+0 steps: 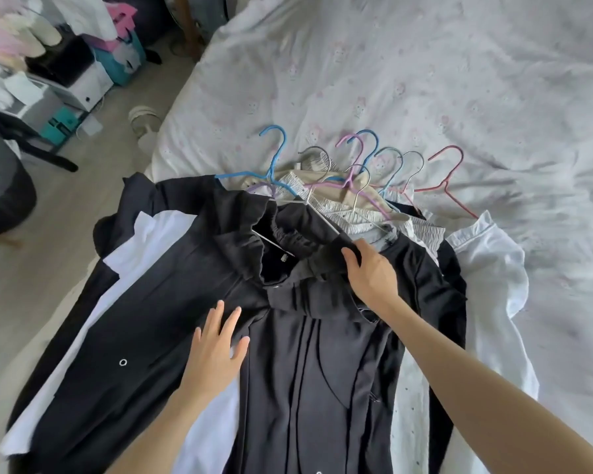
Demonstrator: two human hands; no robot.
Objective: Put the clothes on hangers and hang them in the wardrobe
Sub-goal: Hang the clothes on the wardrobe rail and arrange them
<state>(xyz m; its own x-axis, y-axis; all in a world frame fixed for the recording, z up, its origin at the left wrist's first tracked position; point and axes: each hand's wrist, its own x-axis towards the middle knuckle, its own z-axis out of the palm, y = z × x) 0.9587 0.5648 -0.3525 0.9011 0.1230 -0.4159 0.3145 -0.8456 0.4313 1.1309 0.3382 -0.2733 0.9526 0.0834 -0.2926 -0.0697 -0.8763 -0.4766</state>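
A bed [425,80] with a pale printed sheet carries the heap of clothes [288,336] at 6 o'clock; storage boxes [83,80] crowd the floor at 10 o'clock. About eight hangers [356,165] fan above the heap. The left hand [216,350] lies flat, fingers spread, on a black garment [151,319]; the right hand [370,271] pinches a dark waistband [295,241].

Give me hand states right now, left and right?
Left hand: open, fingers straight, resting flat on the black garment.
Right hand: fingers curled, gripping the black garment's gathered top edge.
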